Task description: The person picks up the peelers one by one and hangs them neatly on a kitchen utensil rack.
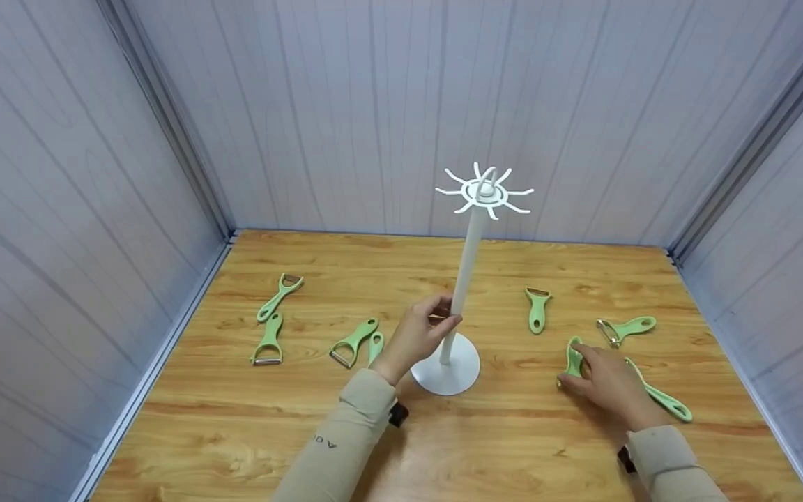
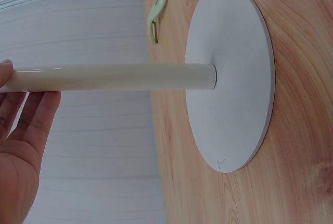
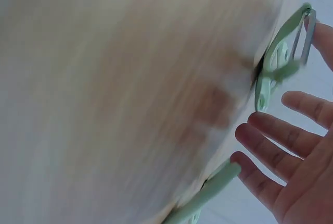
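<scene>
A white stand (image 1: 468, 258) with a round base and a ring of hooks on top stands upright on the table. My left hand (image 1: 415, 335) grips its pole between thumb and fingers; the left wrist view shows the fingertips at the pole (image 2: 130, 76). On the right, my right hand (image 1: 610, 380) reaches over a green peeler (image 1: 573, 355) lying on the table. Seen from the right wrist, the fingers of that hand (image 3: 291, 166) are extended and spread, with the thumb by the peeler's blade (image 3: 309, 36). Another peeler (image 1: 668, 402) lies beside this hand, partly hidden.
Two green peelers, one above the other (image 1: 279, 296) (image 1: 269, 339), lie at the left. A peeler (image 1: 357, 336) lies left of the base, beside another (image 1: 376, 345) partly behind my left wrist. Further right are a peeler (image 1: 537, 312) and another (image 1: 635, 326). Panel walls (image 1: 346, 118) enclose the table.
</scene>
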A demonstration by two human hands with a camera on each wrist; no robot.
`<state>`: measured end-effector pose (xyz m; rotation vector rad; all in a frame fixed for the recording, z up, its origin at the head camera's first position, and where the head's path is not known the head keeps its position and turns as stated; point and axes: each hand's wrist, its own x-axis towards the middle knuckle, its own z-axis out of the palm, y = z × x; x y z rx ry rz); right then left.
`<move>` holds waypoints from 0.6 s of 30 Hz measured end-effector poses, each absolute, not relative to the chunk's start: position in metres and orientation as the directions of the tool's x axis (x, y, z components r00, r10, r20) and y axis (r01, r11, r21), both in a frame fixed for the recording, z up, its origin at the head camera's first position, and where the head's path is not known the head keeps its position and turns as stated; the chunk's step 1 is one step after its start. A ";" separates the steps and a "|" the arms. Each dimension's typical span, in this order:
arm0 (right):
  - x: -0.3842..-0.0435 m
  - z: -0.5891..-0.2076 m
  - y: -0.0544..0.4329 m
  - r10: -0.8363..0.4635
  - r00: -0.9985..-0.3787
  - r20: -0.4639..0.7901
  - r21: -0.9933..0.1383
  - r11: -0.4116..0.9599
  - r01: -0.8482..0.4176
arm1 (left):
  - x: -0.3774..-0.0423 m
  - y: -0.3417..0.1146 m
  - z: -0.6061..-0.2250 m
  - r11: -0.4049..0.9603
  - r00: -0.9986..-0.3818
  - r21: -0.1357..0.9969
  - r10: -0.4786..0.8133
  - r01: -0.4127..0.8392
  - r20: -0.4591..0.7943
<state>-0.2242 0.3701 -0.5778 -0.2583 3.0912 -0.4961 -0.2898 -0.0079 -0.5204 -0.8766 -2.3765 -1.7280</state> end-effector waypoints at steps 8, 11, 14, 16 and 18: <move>-0.229 -0.579 0.357 -0.152 -0.988 -0.021 -0.370 0.919 -0.133 | -0.289 -0.008 -0.520 0.208 -0.835 0.849 0.398 0.485 0.379; -0.232 -0.578 0.355 -0.155 -0.987 -0.031 -0.376 0.917 -0.132 | -0.289 -0.008 -0.519 0.210 -0.835 0.849 0.397 0.486 0.380; -0.234 -0.577 0.354 -0.151 -0.987 -0.054 -0.367 0.922 -0.121 | -0.290 -0.008 -0.518 0.214 -0.836 0.848 0.397 0.485 0.378; -0.236 -0.577 0.354 -0.146 -0.986 -0.077 -0.370 0.923 -0.107 | -0.290 -0.008 -0.518 0.218 -0.838 0.849 0.399 0.481 0.372; -0.237 -0.578 0.354 -0.139 -0.984 -0.108 -0.383 0.919 -0.088 | -0.290 -0.008 -0.518 0.224 -0.839 0.848 0.401 0.480 0.369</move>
